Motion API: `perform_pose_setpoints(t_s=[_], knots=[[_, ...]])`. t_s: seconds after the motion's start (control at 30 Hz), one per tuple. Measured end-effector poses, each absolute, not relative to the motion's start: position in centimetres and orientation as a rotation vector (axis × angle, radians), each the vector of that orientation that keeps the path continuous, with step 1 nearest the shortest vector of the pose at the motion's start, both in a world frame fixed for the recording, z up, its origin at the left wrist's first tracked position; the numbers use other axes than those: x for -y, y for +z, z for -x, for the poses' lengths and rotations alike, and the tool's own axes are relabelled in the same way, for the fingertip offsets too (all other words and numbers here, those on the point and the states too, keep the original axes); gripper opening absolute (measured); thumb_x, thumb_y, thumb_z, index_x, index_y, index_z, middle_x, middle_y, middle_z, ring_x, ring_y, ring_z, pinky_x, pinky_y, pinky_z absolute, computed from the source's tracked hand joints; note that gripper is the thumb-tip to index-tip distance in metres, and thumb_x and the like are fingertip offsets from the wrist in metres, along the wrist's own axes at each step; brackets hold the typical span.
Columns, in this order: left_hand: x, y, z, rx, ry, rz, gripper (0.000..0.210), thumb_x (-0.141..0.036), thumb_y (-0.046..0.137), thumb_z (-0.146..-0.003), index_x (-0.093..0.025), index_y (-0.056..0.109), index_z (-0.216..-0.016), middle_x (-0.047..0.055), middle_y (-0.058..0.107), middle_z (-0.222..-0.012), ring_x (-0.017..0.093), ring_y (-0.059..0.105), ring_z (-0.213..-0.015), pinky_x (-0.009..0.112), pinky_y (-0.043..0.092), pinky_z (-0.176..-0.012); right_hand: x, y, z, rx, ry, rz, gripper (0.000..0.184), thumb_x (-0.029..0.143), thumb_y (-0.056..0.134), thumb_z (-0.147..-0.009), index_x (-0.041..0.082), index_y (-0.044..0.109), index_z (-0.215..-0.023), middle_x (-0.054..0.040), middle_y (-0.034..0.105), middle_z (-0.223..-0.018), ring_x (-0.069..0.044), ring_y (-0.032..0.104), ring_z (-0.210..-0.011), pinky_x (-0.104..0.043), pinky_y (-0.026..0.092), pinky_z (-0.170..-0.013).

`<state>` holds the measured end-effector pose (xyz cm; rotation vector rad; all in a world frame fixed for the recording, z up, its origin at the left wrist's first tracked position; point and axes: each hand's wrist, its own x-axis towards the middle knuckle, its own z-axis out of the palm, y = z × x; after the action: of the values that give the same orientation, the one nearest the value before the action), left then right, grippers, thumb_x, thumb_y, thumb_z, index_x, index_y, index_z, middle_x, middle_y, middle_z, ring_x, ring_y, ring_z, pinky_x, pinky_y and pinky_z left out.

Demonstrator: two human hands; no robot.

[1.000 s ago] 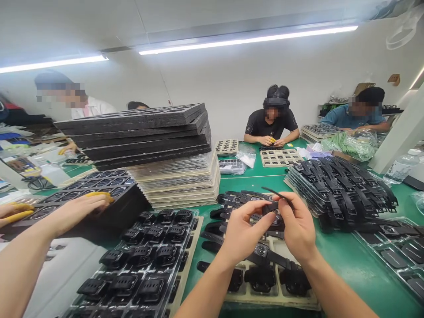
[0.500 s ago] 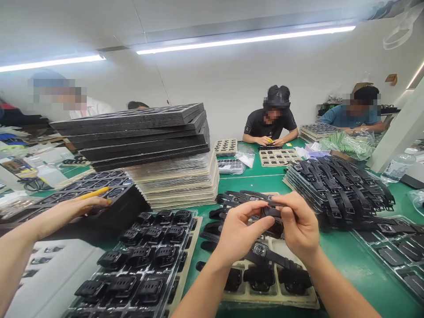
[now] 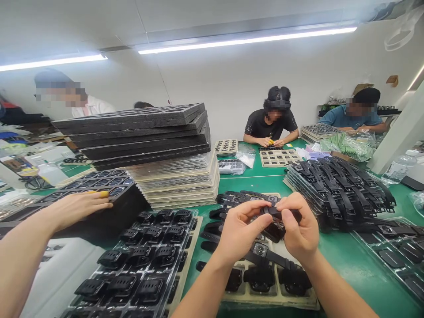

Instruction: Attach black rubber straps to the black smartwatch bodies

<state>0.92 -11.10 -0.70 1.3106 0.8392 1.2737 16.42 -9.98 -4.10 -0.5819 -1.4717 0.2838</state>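
Note:
Above a beige compartment tray (image 3: 276,300), my left hand (image 3: 240,232) and my right hand (image 3: 301,225) hold one black smartwatch (image 3: 275,229) between them. Fingers and thumb of my left hand pinch its strap end. My right hand grips the other part of the strap, and fingers hide much of it. Below lies a smartwatch (image 3: 260,249) with its sensor back facing up and its strap stretched out. Folded smartwatches (image 3: 260,277) sit in the front compartments of the tray. Further watches with open straps lie at the tray's far side.
Left of my hands is a clear tray (image 3: 179,260) of strapped watches. Behind it stands a tall stack of trays (image 3: 175,181) topped with black foam. A co-worker's hand (image 3: 79,207) rests on a black foam block (image 3: 122,203). Heaped straps (image 3: 344,185) lie right.
My fingers have shifted slightly on the strap, and the watch has turned a little in my hands. The co-worker's hand at the left has moved forward over the foam block.

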Motion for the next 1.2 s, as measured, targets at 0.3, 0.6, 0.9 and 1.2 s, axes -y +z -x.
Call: perform_pose_setpoints(t_s=[0.3,0.6,0.9,1.2], knots=[[11.3,-1.6,-2.6,-0.737,1.451,-1.05,0.038,-0.037,0.088,-0.076,-0.021,0.067,-0.104,0.002,0.076,-0.094,0.015,0.069,-0.087,0.023,0.052,-0.08,9.4,-4.4,-15.5,1.478,0.3,0.695,0.013,0.028,0.055,-0.103,0.027,0.067,-0.105,-0.0044,0.066,-0.096,-0.023,0.061,-0.09,-0.037,0.05,-0.078],[11.2,-2.3,-3.1,-0.666,1.452,-0.917,0.042,-0.039,0.096,-0.065,-0.018,0.074,-0.094,0.005,0.08,-0.094,0.017,0.072,-0.091,0.026,0.053,-0.088,9.5,-3.6,-16.5,1.378,0.479,0.589,0.01,0.021,0.067,-0.098,0.028,0.071,-0.103,-0.0029,0.073,-0.1,-0.021,0.069,-0.097,-0.035,0.055,-0.087],[11.0,-2.1,-2.8,-0.736,1.532,-0.951,0.037,-0.038,0.096,-0.066,-0.019,0.08,-0.094,0.006,0.082,-0.095,0.015,0.074,-0.087,0.021,0.057,-0.082,9.5,-2.4,-17.5,1.521,0.512,0.611,0.012,0.017,0.062,-0.099,0.027,0.069,-0.1,-0.0024,0.071,-0.1,-0.02,0.066,-0.1,-0.033,0.052,-0.091],[11.5,-2.3,-2.8,-0.875,1.627,-1.194,0.025,-0.023,0.087,-0.075,-0.02,0.08,-0.099,0.006,0.081,-0.1,0.02,0.075,-0.097,0.025,0.059,-0.088,10.0,-3.1,-16.8,1.583,0.497,0.643,0.014,0.026,0.058,-0.104,0.03,0.067,-0.114,-0.0022,0.07,-0.107,-0.02,0.063,-0.101,-0.031,0.05,-0.089]])
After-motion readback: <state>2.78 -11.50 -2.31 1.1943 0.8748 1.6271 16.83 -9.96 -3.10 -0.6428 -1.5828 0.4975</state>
